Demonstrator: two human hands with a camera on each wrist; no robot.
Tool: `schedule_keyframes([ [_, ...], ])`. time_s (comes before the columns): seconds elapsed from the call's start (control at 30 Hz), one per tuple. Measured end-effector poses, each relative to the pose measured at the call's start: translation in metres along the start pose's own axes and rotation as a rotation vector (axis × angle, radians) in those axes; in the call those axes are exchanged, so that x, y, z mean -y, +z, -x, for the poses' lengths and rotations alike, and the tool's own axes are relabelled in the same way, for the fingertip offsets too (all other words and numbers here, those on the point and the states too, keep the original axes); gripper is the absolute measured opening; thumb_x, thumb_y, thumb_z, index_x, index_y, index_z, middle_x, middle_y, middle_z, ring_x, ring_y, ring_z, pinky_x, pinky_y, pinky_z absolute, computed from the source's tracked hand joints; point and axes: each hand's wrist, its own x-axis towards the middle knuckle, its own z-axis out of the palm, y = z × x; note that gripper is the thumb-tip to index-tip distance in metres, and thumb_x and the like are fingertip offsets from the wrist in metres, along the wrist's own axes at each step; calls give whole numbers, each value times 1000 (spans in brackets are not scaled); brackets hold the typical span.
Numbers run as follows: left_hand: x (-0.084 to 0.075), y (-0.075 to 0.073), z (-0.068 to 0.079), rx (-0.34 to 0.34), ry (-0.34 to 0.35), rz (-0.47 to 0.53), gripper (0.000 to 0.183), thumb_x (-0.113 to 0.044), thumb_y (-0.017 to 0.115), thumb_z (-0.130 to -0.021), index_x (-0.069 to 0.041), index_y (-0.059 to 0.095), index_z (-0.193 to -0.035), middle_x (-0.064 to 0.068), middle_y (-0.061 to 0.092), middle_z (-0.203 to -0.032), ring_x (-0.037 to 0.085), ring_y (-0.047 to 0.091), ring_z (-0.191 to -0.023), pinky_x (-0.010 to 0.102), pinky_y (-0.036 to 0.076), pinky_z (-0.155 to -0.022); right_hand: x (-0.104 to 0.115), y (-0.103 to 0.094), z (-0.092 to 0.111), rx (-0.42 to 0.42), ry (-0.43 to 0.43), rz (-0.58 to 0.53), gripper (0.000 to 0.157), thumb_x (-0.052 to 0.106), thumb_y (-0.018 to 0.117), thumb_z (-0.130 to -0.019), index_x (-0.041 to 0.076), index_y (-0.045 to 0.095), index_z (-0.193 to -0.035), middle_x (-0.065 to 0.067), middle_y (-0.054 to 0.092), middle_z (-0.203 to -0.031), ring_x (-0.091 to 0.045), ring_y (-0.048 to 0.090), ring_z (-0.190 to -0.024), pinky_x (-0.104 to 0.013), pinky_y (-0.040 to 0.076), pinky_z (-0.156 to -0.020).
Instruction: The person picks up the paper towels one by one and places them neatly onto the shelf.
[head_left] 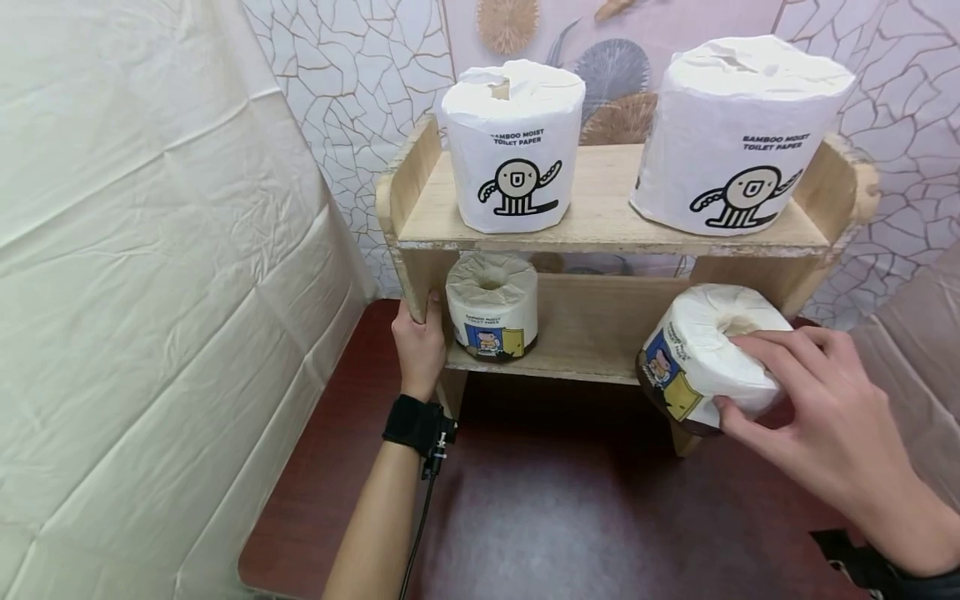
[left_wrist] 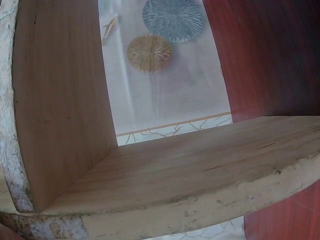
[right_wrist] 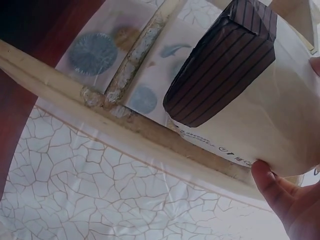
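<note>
My right hand grips a toilet paper roll from above and the right, fingers at its top and thumb on its near side. The roll is tilted, in front of the right end of the wooden shelf's lower board. In the right wrist view its brown striped base shows. My left hand holds the left side panel of the wooden shelf, thumb on the inner face. Just right of that hand, another toilet paper roll stands upright on the lower board.
Two larger white toilet paper rolls, one left and one right, stand on the upper board. The shelf rests on a dark red table. Pale cloth hangs at the left, and a patterned backdrop is behind.
</note>
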Motion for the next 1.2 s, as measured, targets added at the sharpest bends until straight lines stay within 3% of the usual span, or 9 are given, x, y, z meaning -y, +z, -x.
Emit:
schedule_keyframes([
  [0.17, -1, -1, 0, 6, 5, -2, 35, -8, 61, -108, 5, 60, -140, 28, 69, -128, 39, 69, -116, 54, 54, -95, 3, 3, -3, -10, 14, -16, 69, 62, 50, -88, 4, 71, -119, -12, 69, -113, -42, 51, -109, -65, 43, -64],
  [0.4, 3, -4, 1, 6, 59, 6, 35, -18, 63, -108, 2, 63, -137, 26, 72, -124, 34, 71, -112, 53, 56, -92, 7, 8, -9, -24, -16, -7, 68, 61, 49, -90, 4, 72, -120, -12, 69, -115, -42, 52, -108, -67, 43, -59],
  [0.73, 5, -4, 0, 17, 85, 5, 35, -18, 62, -109, 3, 63, -137, 26, 72, -121, 35, 72, -108, 52, 56, -89, 10, 16, -15, -26, -14, -1, 69, 61, 49, -92, 4, 71, -123, -13, 69, -119, -44, 52, -109, -68, 45, -59],
  [0.87, 6, -2, 0, 18, 76, 12, 35, -16, 63, -108, 1, 63, -139, 25, 72, -124, 35, 71, -111, 53, 56, -91, 7, 18, -17, -7, -14, 3, 62, 54, 57, -88, 5, 71, -125, -12, 68, -121, -44, 51, -110, -68, 45, -56],
  [1.03, 4, 0, 1, 4, 51, 7, 33, -8, 63, -107, 4, 62, -138, 27, 71, -124, 38, 71, -111, 54, 55, -91, 5, 20, -17, 32, 1, 4, 58, 35, 74, -76, 7, 70, -126, -11, 67, -122, -43, 51, -112, -68, 45, -55],
  [1.2, -11, 1, 2, -27, 48, -7, 29, -1, 62, -105, 12, 62, -132, 33, 70, -120, 44, 70, -110, 58, 54, -91, 3, 24, -20, 51, -12, 10, 59, 32, 77, -75, 7, 69, -128, -11, 66, -124, -43, 50, -112, -67, 46, -53],
])
